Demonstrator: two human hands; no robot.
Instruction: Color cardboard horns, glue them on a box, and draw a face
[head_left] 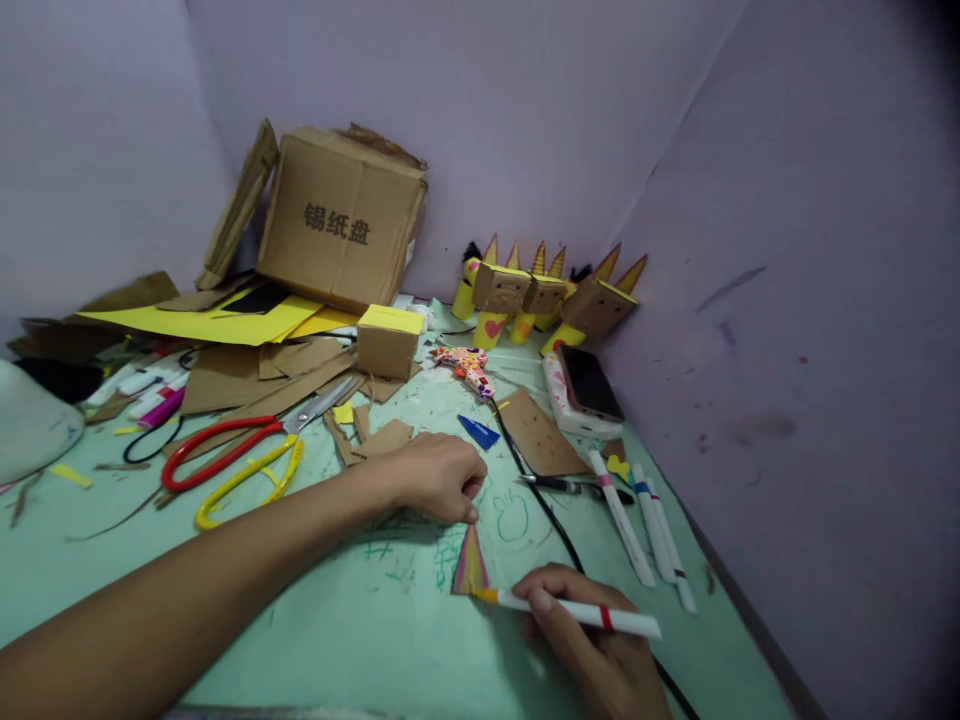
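Triangle, purple down its edges and yellowish inside, lies on the table just in front of me, its point facing away. My left hand has its fingers curled, fingertips down at that point; I can't tell whether they pinch it or only press. My right hand, apart from the left, is clamped around a white marker, whose orange tip meets the triangle's base.

Past the left hand I see a blue scrap and a patterned glue gun, its black cord running down past the right hand. Right of the cord are a pen and loose markers. On my left lie scissors with one red and one yellow handle, near cardboard scraps. Farther back stand a small box, a large box and yellow figures with pointed ears; a phone rests to their right.
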